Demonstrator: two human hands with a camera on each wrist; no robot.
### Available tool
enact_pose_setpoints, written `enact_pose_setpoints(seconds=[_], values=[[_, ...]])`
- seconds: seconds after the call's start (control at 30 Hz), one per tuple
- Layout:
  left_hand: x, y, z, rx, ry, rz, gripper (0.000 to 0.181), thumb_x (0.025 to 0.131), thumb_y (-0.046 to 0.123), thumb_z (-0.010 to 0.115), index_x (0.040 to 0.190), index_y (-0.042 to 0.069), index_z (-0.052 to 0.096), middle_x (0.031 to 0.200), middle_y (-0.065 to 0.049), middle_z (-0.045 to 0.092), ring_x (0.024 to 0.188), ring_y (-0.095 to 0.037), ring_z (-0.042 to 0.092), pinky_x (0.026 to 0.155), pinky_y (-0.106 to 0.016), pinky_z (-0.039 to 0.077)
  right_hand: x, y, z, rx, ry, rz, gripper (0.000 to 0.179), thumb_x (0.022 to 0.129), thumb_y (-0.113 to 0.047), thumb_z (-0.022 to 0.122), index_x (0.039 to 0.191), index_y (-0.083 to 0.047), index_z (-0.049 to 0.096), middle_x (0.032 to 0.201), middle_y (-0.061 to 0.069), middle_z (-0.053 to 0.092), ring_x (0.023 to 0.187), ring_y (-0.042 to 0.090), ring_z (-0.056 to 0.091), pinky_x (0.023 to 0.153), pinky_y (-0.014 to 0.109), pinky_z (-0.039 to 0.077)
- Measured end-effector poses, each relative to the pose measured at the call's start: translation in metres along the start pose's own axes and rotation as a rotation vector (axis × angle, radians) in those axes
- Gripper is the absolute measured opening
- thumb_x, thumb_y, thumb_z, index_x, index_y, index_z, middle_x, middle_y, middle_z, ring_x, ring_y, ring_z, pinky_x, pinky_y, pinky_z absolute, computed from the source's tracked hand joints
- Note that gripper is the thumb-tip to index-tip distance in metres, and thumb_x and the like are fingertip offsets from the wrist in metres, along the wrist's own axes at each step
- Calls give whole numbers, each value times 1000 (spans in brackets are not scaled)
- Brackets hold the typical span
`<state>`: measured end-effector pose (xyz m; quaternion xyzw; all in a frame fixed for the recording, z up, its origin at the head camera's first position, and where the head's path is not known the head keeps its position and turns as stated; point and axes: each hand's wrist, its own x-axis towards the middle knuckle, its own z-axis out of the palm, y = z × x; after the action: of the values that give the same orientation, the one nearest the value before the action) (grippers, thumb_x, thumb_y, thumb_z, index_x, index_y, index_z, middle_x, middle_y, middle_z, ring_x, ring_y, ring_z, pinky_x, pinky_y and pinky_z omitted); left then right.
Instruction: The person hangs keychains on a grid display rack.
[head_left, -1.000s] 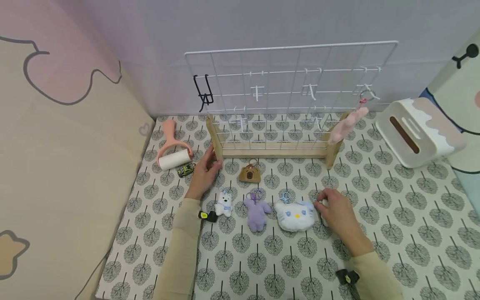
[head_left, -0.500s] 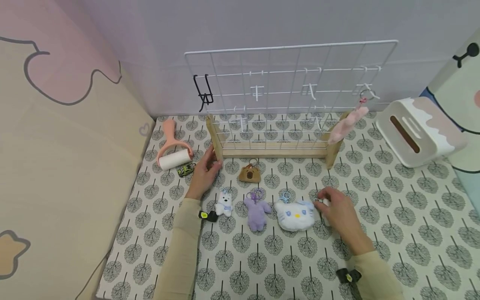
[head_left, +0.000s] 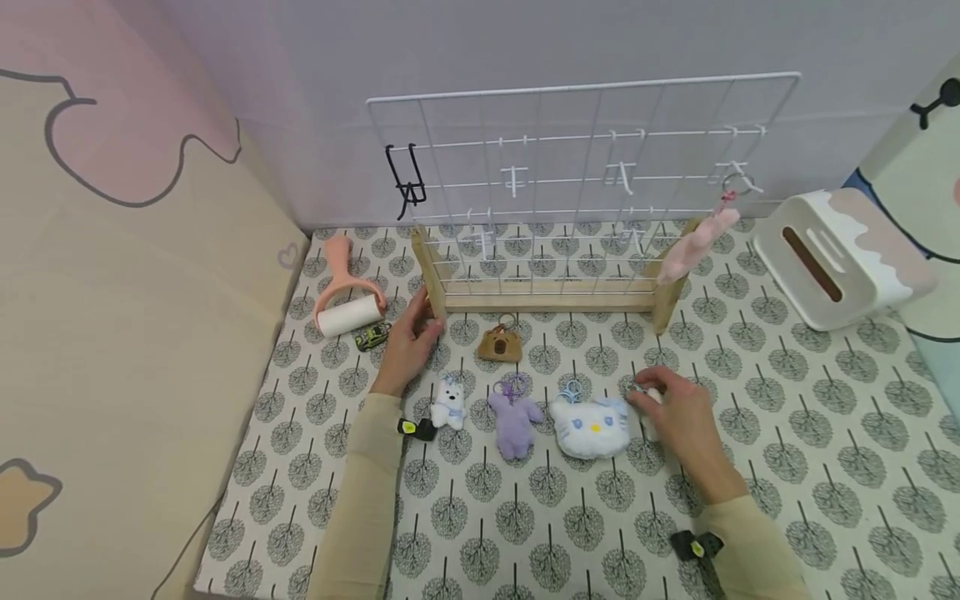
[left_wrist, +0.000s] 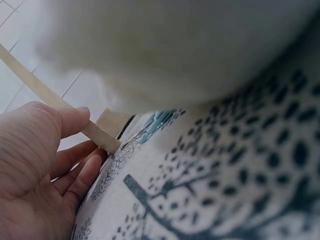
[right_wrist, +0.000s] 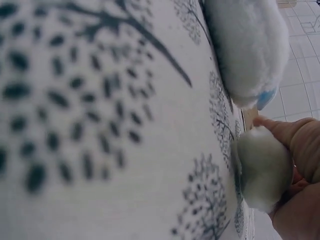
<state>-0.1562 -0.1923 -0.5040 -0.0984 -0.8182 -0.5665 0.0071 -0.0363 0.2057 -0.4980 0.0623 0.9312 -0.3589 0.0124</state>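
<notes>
The little toy (right_wrist: 265, 167) in the right grip (head_left: 678, 412) is fuzzy white plush, totally matt. The cat-face plush (head_left: 592, 429) just left of that grip looks like the same fluffy stuff. In the left grip (head_left: 408, 350), the rack's end post (head_left: 429, 275) seems to be smooth, unpolished wood; the grid (head_left: 537, 141) beyond it looks like white-coated metal wire. Roller handle (head_left: 338, 260) past the left grip: smooth plastic, I'd say. Tabletop (head_left: 525, 521) covering looks like matt printed cloth.
</notes>
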Motion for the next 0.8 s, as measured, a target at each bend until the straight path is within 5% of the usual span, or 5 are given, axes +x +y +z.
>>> enact_pose_setpoints(seconds=[0.23, 0.5, 0.67, 0.8], values=[[0, 0, 1, 2, 6, -8, 69, 105, 3, 62, 167, 13, 33, 151, -25, 56, 119, -43, 63, 102, -52, 50, 6, -4, -2, 12, 105, -51, 24, 91, -17, 84, 109, -2, 79, 106, 21, 78, 97, 42, 73, 85, 55, 58], [1, -2, 1, -1, 4, -15, 69, 105, 3, 62, 167, 12, 33, 152, -25, 56, 119, -42, 64, 100, -42, 50, 16, -11, -3, 44, 259, -147, 11, 87, -11, 87, 93, -4, 83, 95, 17, 80, 74, 32, 71, 63, 15, 42], [1, -3, 2, -13, 8, -33, 69, 105, 3, 62, 167, 15, 33, 151, -24, 57, 118, -42, 63, 97, -33, 48, 23, -17, -6, 100, 309, -211, 9, 86, -7, 87, 90, -2, 81, 95, 17, 77, 86, 36, 72, 76, 17, 42], [1, -4, 2, -19, 17, -32, 69, 105, 3, 62, 167, 16, 33, 151, -24, 57, 118, -43, 62, 95, -30, 47, 30, -25, -11, 140, 317, -173, 11, 88, -9, 85, 94, -1, 80, 93, 17, 74, 76, 24, 61, 67, 20, 39]])
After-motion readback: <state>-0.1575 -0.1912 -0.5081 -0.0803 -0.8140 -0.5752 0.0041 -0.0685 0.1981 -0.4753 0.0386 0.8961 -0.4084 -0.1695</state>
